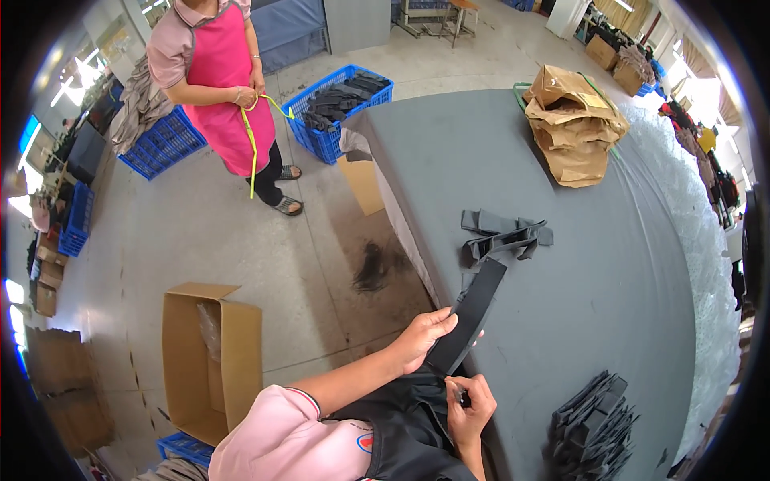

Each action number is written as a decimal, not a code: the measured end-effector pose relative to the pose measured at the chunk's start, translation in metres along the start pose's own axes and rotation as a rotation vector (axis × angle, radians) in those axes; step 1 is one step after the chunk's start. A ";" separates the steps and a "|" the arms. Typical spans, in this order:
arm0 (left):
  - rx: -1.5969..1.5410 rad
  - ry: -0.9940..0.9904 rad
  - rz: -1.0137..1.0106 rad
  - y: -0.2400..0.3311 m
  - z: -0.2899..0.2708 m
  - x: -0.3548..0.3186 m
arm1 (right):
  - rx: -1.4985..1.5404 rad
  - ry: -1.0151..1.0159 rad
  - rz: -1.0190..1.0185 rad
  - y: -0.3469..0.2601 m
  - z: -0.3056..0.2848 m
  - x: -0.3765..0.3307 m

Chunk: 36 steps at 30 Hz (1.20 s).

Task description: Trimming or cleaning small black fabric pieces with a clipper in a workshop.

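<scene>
My left hand (425,337) grips a flat black fabric strip (473,309), thumb on top and fingertips showing at its far side. The strip slants up and to the right over the edge of the grey-covered table (585,321). Close to the strip's lower end, my right hand (472,410) is closed, with a small dark thing in its fingers that I cannot make out. Just beyond the strip's upper end lies a loose bunch of dark fabric strips (509,234). A thick stack of similar black pieces (592,429) lies at the near right of the table.
Crumpled brown paper (573,124) sits at the table's far end. An open cardboard box (241,365) stands on the floor to my left. Further off, a person in a pink apron (220,88) holds a yellow-green band beside a blue crate (321,143) of dark pieces.
</scene>
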<state>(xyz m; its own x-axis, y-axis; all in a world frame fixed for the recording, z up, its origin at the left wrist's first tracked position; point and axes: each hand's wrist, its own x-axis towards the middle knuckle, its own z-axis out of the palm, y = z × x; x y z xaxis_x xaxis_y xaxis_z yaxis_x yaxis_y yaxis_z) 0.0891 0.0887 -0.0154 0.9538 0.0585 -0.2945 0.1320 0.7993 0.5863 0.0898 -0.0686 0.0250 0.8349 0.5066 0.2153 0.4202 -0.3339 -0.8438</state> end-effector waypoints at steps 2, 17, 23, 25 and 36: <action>0.003 -0.006 -0.001 0.001 -0.001 -0.001 | 0.030 0.016 -0.005 0.000 0.003 -0.001; 0.009 0.001 -0.051 0.000 -0.009 -0.006 | 0.066 -0.026 0.005 0.000 0.009 -0.006; 0.034 -0.020 -0.067 -0.004 -0.004 -0.004 | 0.077 -0.035 0.027 0.002 0.007 -0.006; 0.035 -0.014 -0.067 -0.003 -0.003 -0.001 | 0.090 -0.017 0.029 0.002 0.007 -0.005; 0.051 0.040 -0.023 0.010 -0.003 0.003 | 0.072 0.013 0.074 0.008 0.000 -0.005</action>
<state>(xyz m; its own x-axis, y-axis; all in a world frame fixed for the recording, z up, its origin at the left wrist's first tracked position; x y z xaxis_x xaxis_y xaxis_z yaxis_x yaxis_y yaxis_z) 0.0929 0.0986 -0.0127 0.9390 0.0654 -0.3377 0.1680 0.7694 0.6163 0.0887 -0.0736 0.0169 0.8676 0.4718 0.1571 0.3307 -0.3115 -0.8909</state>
